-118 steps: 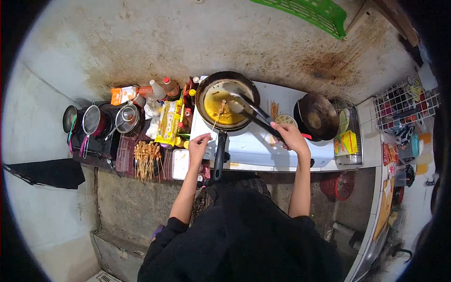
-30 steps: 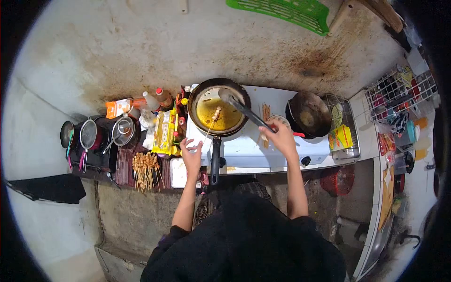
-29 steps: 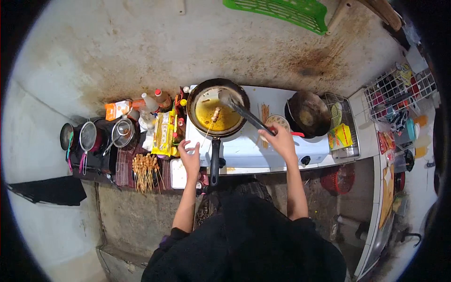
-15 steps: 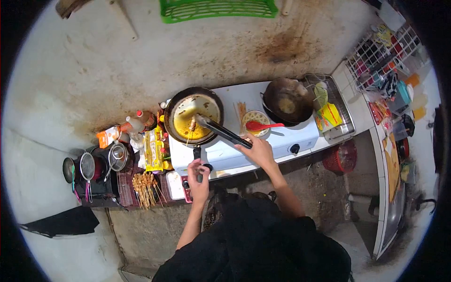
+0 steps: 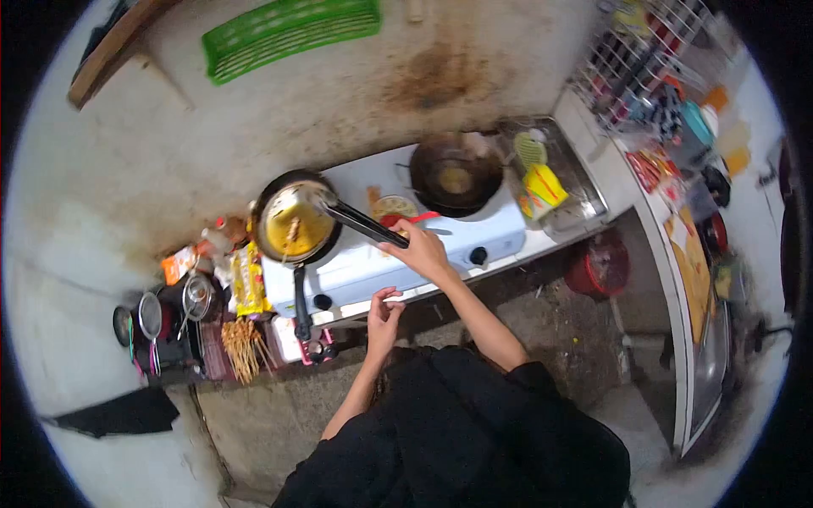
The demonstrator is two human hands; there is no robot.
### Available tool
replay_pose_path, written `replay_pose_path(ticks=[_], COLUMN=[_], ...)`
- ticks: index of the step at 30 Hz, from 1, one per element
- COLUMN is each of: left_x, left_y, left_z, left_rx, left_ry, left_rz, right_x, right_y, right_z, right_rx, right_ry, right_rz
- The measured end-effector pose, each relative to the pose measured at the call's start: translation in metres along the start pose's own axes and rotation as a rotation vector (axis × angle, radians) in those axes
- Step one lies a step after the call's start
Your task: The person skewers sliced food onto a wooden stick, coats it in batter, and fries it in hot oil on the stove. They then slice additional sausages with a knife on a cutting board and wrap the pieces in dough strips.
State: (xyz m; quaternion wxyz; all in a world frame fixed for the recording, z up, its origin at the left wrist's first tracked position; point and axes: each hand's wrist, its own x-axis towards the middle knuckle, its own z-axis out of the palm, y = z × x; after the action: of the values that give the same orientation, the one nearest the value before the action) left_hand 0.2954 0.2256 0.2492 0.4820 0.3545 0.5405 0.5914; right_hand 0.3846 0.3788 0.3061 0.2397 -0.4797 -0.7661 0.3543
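Note:
My right hand (image 5: 421, 252) grips the black-handled tongs (image 5: 368, 223), whose head is at the right side of the frying pan (image 5: 300, 178). Yellow oil lies in the pan, with one skewer of food (image 5: 294, 233) in it, its stick toward the near rim. The pan sits on the white stove (image 5: 364, 271), its black handle (image 5: 300, 305) pointing toward me. My left hand (image 5: 384, 315) is raised in front of the stove with its fingers curled and apart, holding nothing. It touches neither the handle nor the stove.
A dark wok (image 5: 456, 176) sits on the stove's right side, near a plate with a red spoon (image 5: 423, 217). Many skewers (image 5: 244, 349) lie left of the stove. A yellow packet (image 5: 542, 191) lies by the sink (image 5: 584, 199). A red basket (image 5: 597, 264) stands below.
The view has swung to the right. My left hand has moved away from the pan handle to its right. My right hand still holds the tongs at the pan, and the skewer remains in the oil.

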Motion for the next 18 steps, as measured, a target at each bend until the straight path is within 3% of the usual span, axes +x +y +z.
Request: replay_pose_path(ticks=[3, 9, 11, 13, 15, 18], left_x=[-0.003, -0.016, -0.016, -0.020, -0.022, -0.020], left_y=[-0.014, -0.040, -0.060, -0.067, -0.066, -0.062], left_z=[0.028, 0.114, 0.144, 0.175, 0.206, 0.245], left_rx=[0.000, -0.021, -0.095, -0.086, -0.074, 0.021], left_ry=[-0.114, -0.343, -0.412, -0.517, -0.584, -0.766], left_rz=[-0.009, -0.083, -0.093, -0.112, -0.129, -0.179], right_x=[-0.014, -0.058, -0.082, -0.096, -0.108, -0.118], right_y=[0.017, 0.111, 0.131, 0.181, 0.215, 0.267], right_z=[-0.060, -0.194, -0.246, -0.270, -0.293, -0.302], right_rx=[0.084, -0.140, -0.188, -0.293, -0.333, -0.386], right_ry=[0.064, 0.628, 0.526, 0.623, 0.530, 0.537], right_rz=[0.150, 0.105, 0.369, 0.430, 0.582, 0.575])
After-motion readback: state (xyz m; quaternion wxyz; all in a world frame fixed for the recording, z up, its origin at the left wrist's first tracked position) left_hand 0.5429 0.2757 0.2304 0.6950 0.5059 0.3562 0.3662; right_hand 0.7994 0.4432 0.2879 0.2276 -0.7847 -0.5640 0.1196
